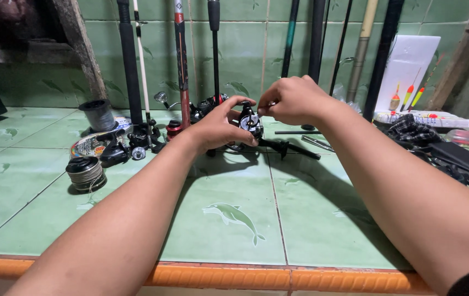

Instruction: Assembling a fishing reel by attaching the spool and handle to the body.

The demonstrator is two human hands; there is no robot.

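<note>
- A green tiled surface (234,219) is stretching across the view, edged at the near side by an orange tile border (278,277); several tiles are carrying a pale dolphin figure (235,216).
- A green tiled wall (245,49) is rising behind it, and about ten fishing rods (182,60) are leaning upright against it, dark ones beside a red one and a cream one.
- The left hand (219,127) is curling around one black fishing reel (248,121), fingers wrapping it from below and the thumb lying along its near side, holding it just above the surface at the middle of the view.
- The right hand (292,100) is coming in from above, fingertips pressing together in a pinch at the top of that reel; what they are pinching is too small to tell.
- Two spools of line are sitting at the left: a grey spool (98,114) near the wall and a darker spool (84,172) closer in.
- A cluster of black reel parts (135,142) is lying between those spools and the hands.
- Three fishing floats (407,97) are standing at the right before a white board (407,66), with a checked cloth (411,131) just below them.
</note>
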